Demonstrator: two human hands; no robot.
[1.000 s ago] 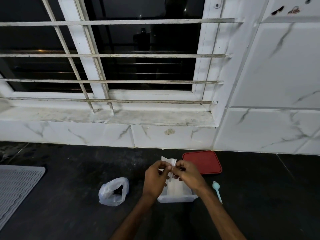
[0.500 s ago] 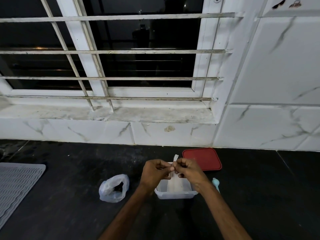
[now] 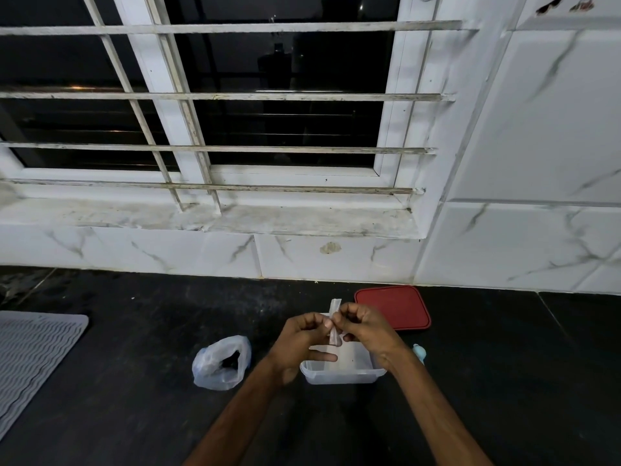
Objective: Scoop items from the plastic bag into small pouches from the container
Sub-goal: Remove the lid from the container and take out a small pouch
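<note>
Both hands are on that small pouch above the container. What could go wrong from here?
1. The pouch is only pinched by the fingertips of the left hand and right hand; it might slip or tear, likely dropping into the container below.
2. The spoon lies beside the right wrist, so fetching it frees a hand and the pouch mouth may close.
3. The plastic bag sits slumped and unsupported; one-handed scooping could drag or tip it.

Looks like a home kitchen. Has a dark counter [image 3: 141, 338] under white wall tiles [image 3: 544, 129] and a window [image 3: 285, 122] with bars [image 3: 235, 149]. Also has a ribbed gray mat [image 3: 33, 358], a red lid [image 3: 393, 306] and a clear food box [image 3: 342, 376] on the counter.
</note>
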